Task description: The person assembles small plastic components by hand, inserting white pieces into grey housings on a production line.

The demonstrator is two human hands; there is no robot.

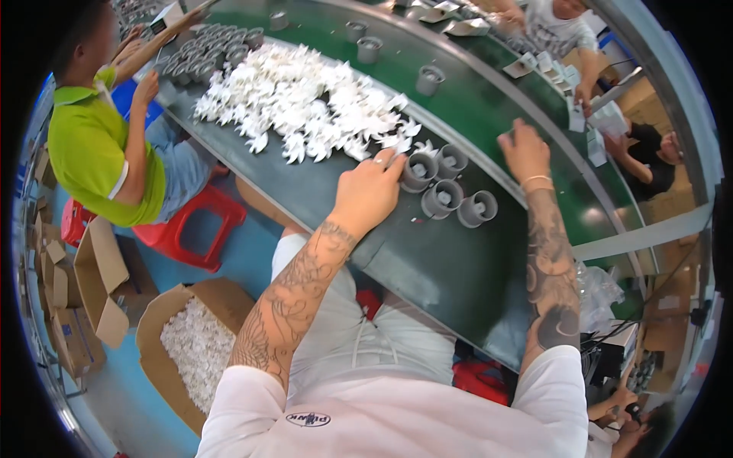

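Note:
Beside a small group of grey round cups [442, 198], my left hand [372, 187] is closed with its fingers bent down. Its fingertips are at the near edge of a heap of white leaf-like pieces [305, 103], against the left side of the nearest cup [419, 172]. What they pinch, if anything, is hidden. Each cup of the group has a small pale part inside. Over the border between the dark worktable [458, 263] and the green conveyor belt [481, 111], my right hand [527, 153] hovers with fingers apart, nothing visible in it.
Several grey cups [210, 53] cluster at the far left; a few more, like one cup [430, 80], ride the belt. A person in a green shirt [107, 153] sits left on a red stool [195, 225]. A cardboard box [153, 336] of white pieces stands below. Others work across the belt.

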